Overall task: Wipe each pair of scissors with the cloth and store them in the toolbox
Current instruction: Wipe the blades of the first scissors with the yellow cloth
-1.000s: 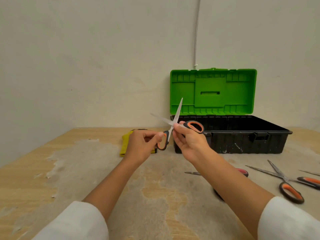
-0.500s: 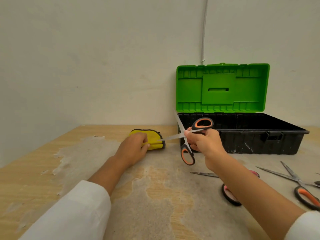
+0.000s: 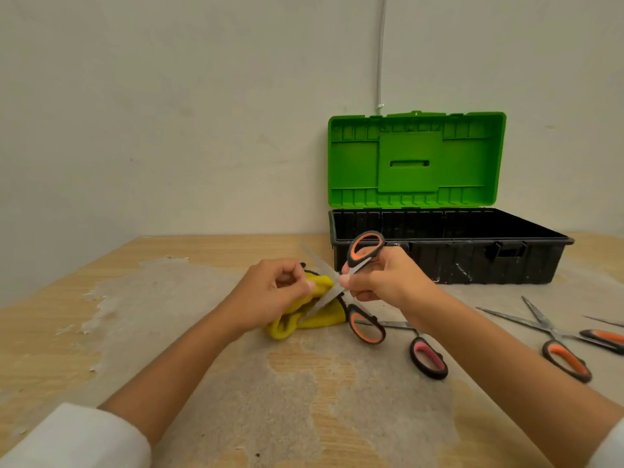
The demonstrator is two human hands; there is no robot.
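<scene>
My right hand (image 3: 383, 280) grips a pair of orange-and-black scissors (image 3: 363, 253) near the pivot, blades spread wide and pointing left. One orange loop rises above the hand, the other (image 3: 366, 329) hangs below it. My left hand (image 3: 270, 293) holds the yellow cloth (image 3: 314, 315), pinching it against the lower blade. The cloth droops to the tabletop. Behind them stands the toolbox (image 3: 445, 261), its black tray uncovered and its green lid (image 3: 415, 160) raised against the wall.
On the wooden table (image 3: 67, 319) to the right lie pink-handled scissors (image 3: 429, 356), partly behind my right forearm, and orange-handled scissors (image 3: 557, 346) with blades spread. Another orange handle (image 3: 604, 337) shows at the right edge. A white cable runs up the wall.
My left hand has picked the yellow cloth up off the table and brought it to the blade. The right hand has turned the scissors and lowered them toward the cloth.
</scene>
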